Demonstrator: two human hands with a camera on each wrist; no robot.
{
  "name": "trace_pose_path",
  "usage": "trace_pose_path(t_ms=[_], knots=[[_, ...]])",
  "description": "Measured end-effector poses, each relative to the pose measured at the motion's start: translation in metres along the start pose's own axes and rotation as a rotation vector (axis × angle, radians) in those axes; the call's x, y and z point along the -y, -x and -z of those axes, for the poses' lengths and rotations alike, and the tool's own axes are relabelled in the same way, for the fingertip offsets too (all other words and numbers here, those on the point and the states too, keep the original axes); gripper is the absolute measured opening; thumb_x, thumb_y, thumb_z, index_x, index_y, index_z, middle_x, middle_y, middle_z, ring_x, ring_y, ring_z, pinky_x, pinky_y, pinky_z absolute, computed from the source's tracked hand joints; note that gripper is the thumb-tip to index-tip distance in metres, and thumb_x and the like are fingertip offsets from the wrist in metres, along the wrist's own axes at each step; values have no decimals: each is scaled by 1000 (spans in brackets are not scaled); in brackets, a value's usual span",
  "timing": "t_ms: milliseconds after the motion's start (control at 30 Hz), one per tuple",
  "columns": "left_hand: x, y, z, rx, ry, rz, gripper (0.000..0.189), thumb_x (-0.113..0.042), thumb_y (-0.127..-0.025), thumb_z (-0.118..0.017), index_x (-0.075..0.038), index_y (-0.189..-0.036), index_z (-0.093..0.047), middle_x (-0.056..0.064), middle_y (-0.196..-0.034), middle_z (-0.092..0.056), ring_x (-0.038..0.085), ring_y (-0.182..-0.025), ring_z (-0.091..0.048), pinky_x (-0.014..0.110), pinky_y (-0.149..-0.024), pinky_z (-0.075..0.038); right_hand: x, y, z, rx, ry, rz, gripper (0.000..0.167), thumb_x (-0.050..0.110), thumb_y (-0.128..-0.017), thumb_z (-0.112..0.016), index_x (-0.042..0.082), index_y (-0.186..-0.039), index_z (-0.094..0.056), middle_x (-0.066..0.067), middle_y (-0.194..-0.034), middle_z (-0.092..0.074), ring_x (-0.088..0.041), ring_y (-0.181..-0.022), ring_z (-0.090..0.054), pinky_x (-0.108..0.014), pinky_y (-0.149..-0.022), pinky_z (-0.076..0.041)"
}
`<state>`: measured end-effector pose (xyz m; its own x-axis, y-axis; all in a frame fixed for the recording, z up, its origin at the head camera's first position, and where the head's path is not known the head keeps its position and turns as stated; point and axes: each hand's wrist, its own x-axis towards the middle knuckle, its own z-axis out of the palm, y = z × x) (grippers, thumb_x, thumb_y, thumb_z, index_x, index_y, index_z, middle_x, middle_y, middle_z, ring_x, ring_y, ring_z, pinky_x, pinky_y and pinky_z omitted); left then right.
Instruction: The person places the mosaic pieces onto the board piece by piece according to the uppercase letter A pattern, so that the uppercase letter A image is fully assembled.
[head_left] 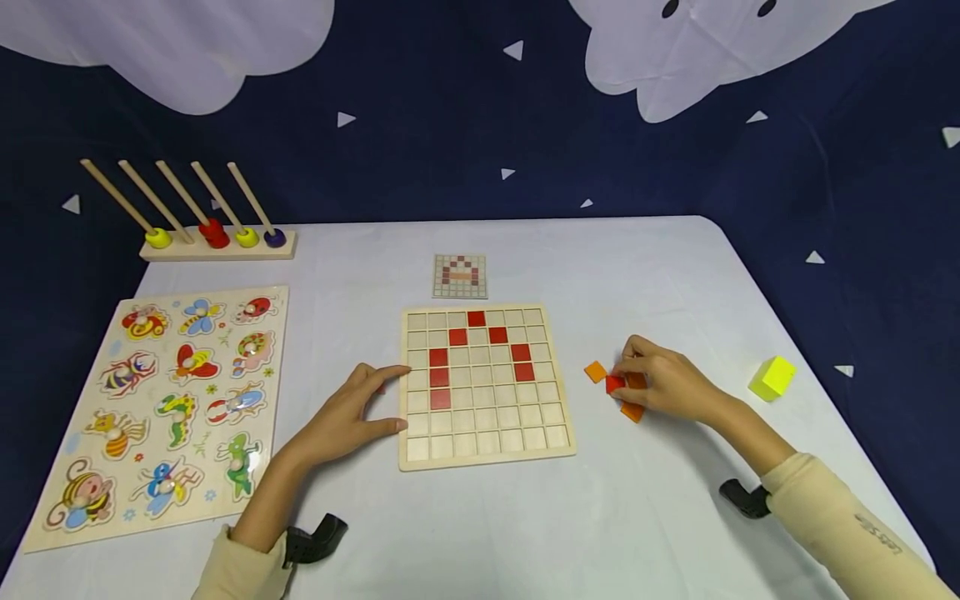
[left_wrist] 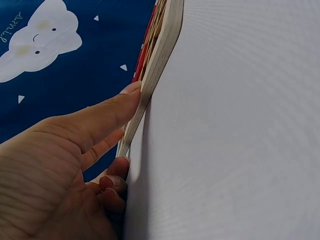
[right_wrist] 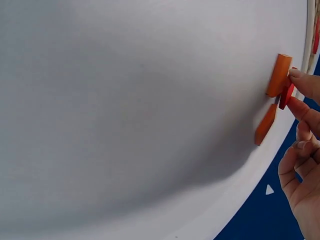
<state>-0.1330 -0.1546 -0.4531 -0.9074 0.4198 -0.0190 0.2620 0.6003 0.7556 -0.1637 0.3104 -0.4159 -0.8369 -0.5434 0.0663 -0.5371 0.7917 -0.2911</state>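
Observation:
A wooden grid board (head_left: 483,462) lies on the table, with several red square tiles (head_left: 438,377) set in its cells in an arch-like pattern. At its left edge my left hand (head_left: 341,421) rests with thumb and index fingertips against the rim, fingers extended. A bit of red (head_left: 381,388) shows beneath those fingers. To the board's right, my right hand (head_left: 667,383) pinches a red tile (right_wrist: 287,95) between thumb and index finger. Orange tiles (head_left: 595,372) lie close around it, partly hidden by the hand in the head view.
Behind the board lies a small pattern card (head_left: 460,292). An insect peg puzzle (head_left: 157,408) takes up the left side, below a peg stacker (head_left: 217,246) with coloured beads. A yellow-green block (head_left: 772,378) stands at the right.

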Motion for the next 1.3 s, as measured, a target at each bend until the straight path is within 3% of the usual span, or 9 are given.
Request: trace_pose_path(t_ms=[233,500,767,1300], knots=[[2,0,-1,-5,-9,-13,71,-28,-83,-81,-14,-145,-49,4,-96,-41,14,-83,-38,30,-74,-37,9,-9,2,-42,-43,28,23,16,-74,-87,8,-92,-77,3,-92,-49,-14,-76,-50,-24,-64,-43],[3,-1,0,-10,-15,-9,72,-27,-82,-81,-15,-145,-48,3,-97,-41,14,-82,-38,30,-73,-37,30,-30,-5,-13,-92,78,20,20,-76,-85,11,-92,-77,3,-93,-51,-13,-78,-53,-26,-67,-46],[2,0,-1,-5,-4,-13,71,-28,-82,-81,-15,-145,-49,4,-97,-40,14,-81,-37,29,-73,-36,53,-53,-16,11,-150,181,18,22,-79,-84,13,-93,-77,4,-95,-52,-13,-78,-53,-24,-67,-45],[1,0,-1,-5,-7,-2,73,-26,-82,-82,-15,-145,-49,4,-97,-41,13,-79,-36,29,-70,-35,75,-69,-30,30,-180,248,23,19,-77,-84,6,-95,-77,4,-92,-50,-12,-76,-50,-23,-68,-45]])
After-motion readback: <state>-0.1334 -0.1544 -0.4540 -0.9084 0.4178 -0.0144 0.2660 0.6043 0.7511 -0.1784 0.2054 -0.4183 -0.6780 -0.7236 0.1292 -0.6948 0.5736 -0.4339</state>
